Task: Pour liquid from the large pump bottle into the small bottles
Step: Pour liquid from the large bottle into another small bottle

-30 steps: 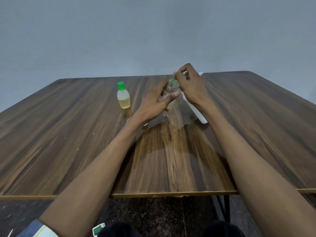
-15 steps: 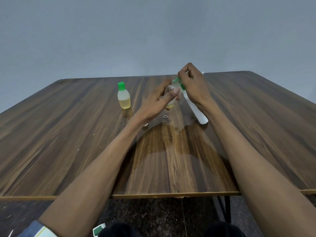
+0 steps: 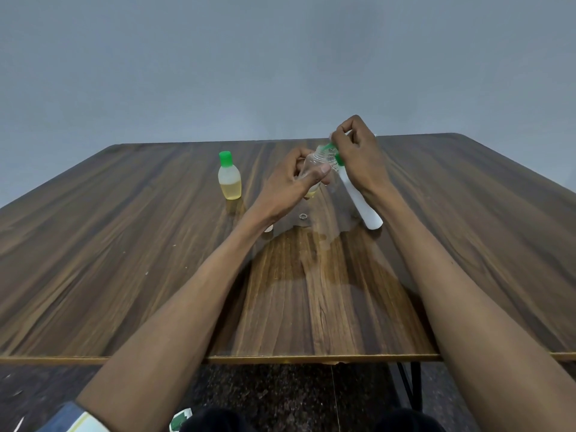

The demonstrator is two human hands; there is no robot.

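Coming off: green cap (image 3: 333, 150) now tilted clear of the small bottle (image 3: 315, 163), centre frame.
Left hand (image 3: 293, 182) grips the bottle, right hand (image 3: 358, 151) pinches the cap; the mouth opens for filling.

So the count was: two small bottles, one standing on the table (image 3: 124, 244) with a green cap (image 3: 225, 158) and yellow liquid (image 3: 230, 179), the other clear one (image 3: 314, 165) up in the hands. One big white bottle (image 3: 361, 202). Two hands, left (image 3: 288, 188) and right (image 3: 358, 154). One little ring-looking thing (image 3: 303, 216), hard to tell what.
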